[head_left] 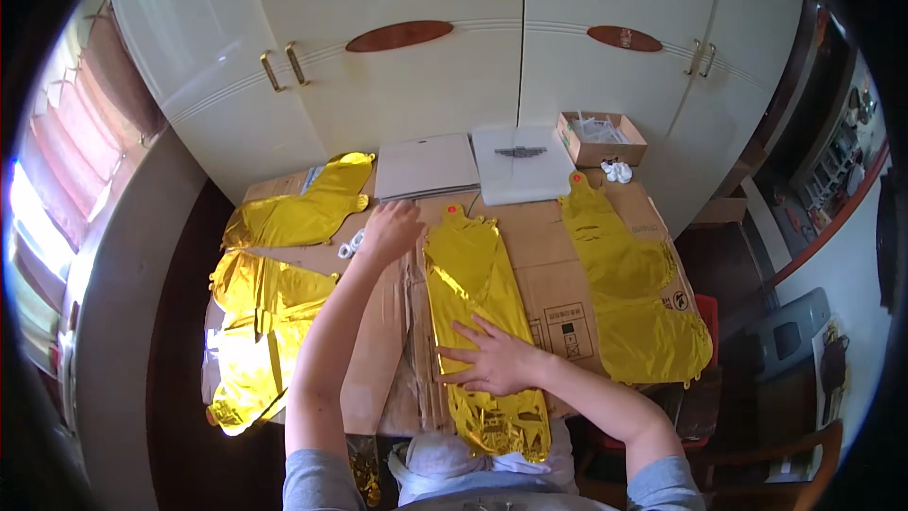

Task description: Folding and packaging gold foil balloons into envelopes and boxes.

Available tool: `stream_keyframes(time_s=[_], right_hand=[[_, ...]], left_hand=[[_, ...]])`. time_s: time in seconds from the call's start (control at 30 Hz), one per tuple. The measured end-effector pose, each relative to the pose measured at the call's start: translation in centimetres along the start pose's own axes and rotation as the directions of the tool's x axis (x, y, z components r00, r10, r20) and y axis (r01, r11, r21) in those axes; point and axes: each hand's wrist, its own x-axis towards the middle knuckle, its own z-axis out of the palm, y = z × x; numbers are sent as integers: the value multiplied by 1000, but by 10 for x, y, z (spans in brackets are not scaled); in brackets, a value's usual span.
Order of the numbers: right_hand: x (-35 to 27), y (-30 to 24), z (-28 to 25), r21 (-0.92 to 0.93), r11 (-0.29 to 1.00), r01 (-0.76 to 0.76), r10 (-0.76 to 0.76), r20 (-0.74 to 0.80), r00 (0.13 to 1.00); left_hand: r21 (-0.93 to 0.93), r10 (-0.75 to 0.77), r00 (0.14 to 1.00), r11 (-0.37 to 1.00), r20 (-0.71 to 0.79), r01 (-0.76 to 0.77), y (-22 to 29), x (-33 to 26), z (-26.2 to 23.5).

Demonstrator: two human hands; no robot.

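The fingers [458, 354] of the right hand [506, 362] are spread wide upon the middle gold foil piece [473, 270], which lies lengthwise on the cardboard-covered worktop [374, 360], while the left hand [392, 230], its finger state indeterminable, is near small white items [352, 244].

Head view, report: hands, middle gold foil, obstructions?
Right hand spread on middle gold foil. Left hand over cardboard near small white things, grip unclear. Foil lengthwise, lower end over the lap. Only the right hand covers it.
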Motion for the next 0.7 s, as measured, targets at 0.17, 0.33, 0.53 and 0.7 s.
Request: stream_keyframes(time_s=[0.17,0.33,0.53,0.7], right_hand=[[2,6,3,113,994,7,-1,-58,998],[-1,13,16,224,970,89,-12,-326,945],[-7,19,0,258,947,193,-8,-579,815],[-10,23,5,234,958,166,12,-611,792]], left_hand=[[89,49,982,996,-184,-33,-41,63,43],[186,139,983,976,-122,-115,-47,92,65],[195,204,978,962,-48,-191,-50,90,50],[287,174,985,943,9,-169,-41,93,44]])
